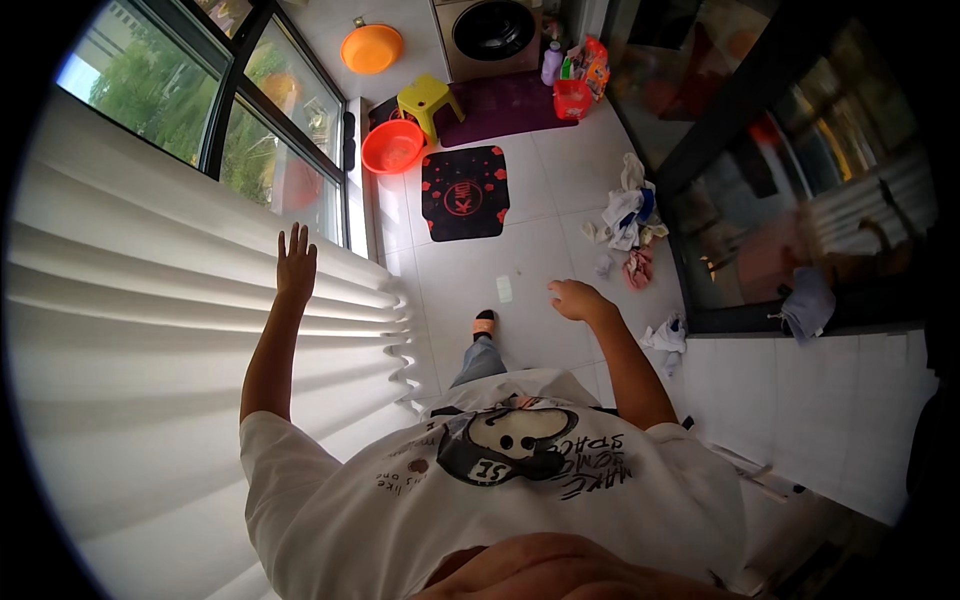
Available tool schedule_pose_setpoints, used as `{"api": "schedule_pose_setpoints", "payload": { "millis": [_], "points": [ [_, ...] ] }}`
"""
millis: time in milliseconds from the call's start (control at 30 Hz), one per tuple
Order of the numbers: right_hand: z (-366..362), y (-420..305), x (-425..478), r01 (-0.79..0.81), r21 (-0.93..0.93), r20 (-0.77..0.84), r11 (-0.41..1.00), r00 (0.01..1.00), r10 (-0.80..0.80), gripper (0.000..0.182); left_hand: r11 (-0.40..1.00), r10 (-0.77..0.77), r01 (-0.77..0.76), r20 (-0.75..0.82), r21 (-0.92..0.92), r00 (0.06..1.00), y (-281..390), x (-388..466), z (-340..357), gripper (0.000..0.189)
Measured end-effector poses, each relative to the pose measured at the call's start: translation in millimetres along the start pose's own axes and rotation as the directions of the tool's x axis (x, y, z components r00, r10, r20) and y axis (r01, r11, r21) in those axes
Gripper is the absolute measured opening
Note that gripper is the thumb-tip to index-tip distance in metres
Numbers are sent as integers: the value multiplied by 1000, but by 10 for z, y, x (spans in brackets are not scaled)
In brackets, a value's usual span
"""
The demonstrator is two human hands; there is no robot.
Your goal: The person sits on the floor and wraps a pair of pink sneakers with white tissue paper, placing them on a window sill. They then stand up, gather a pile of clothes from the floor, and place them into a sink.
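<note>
My left hand (297, 271) is raised in front of the long white curtain (187, 300), its fingers spread and nothing in it. Whether it touches the cloth I cannot tell. Over the tiled floor (517, 337), my right hand (576, 300) hangs empty with its fingers loosely bent. Beyond it, against the dark glass door frame, lies a pile of white, blue and pink clothes (626, 214). A smaller heap of white and blue cloth (667, 334) is nearer to me. A black mat with red flowers (465, 193) lies flat ahead.
A washing machine (491, 37) stands at the far wall behind a purple mat (499, 112). Left of it are an orange basin (372, 49), a yellow-green stool (427, 97) and a red basin (393, 146). A purple bottle (551, 64) and red basket (572, 100) stand right.
</note>
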State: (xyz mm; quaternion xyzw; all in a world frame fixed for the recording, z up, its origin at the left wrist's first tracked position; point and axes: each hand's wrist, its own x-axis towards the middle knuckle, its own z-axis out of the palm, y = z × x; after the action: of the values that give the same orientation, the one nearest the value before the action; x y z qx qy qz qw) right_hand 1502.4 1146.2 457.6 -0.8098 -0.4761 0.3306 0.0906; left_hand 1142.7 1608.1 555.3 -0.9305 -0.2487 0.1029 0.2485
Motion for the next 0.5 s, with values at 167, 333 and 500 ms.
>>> {"api": "schedule_pose_setpoints", "payload": {
  "millis": [167, 333, 500],
  "points": [
    [-223, 115, 172, -172, 16, 2, 985, 985, 172, 41, 986, -21, -33, 324, 161, 946, -374, 719, 871, 48],
    [-434, 245, 131, -321, 46, -220, 946, 920, 323, 39, 960, -235, -43, 881, 276, 410, -366, 1014, 1668, 115],
    [-263, 271, 163, -374, 118, -188, 920, 901, 390, 41, 991, 53, 96, 920, -98, 389, -447, 164, 2593, 30]
  ]
}}
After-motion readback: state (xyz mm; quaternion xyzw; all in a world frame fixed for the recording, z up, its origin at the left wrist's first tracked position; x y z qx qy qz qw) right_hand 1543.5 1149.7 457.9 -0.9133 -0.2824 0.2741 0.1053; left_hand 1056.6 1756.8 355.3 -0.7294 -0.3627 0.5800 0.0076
